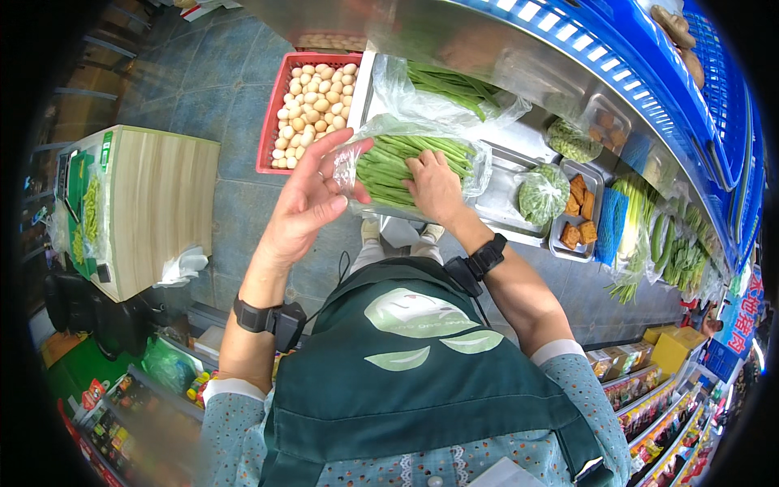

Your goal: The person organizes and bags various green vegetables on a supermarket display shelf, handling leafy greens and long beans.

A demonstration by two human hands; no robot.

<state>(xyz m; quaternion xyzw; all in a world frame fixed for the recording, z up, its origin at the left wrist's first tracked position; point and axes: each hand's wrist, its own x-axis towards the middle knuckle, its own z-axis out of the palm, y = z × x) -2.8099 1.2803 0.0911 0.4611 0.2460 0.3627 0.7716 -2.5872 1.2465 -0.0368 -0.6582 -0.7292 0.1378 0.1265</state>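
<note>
Long green beans (389,167) lie in a bundle inside a clear plastic bag (482,170) on the counter before me. My right hand (435,185) rests on the bundle, its fingers curled onto the beans. At the bundle's left end is my left hand (304,204), fingers spread and thumb apart. Clear film crosses its fingertips, which are partly hidden by it. Behind the bundle, a second clear bag (392,91) lies around darker flat green pods (447,85).
A red crate (263,146) of eggs (316,100) stands left of the counter. To the right are a metal tray (496,201), a bagged green vegetable (541,195), and a tray of brown fried pieces (578,234). Blue baskets (657,67) overhang the back. A wood-patterned cabinet (164,201) stands at left.
</note>
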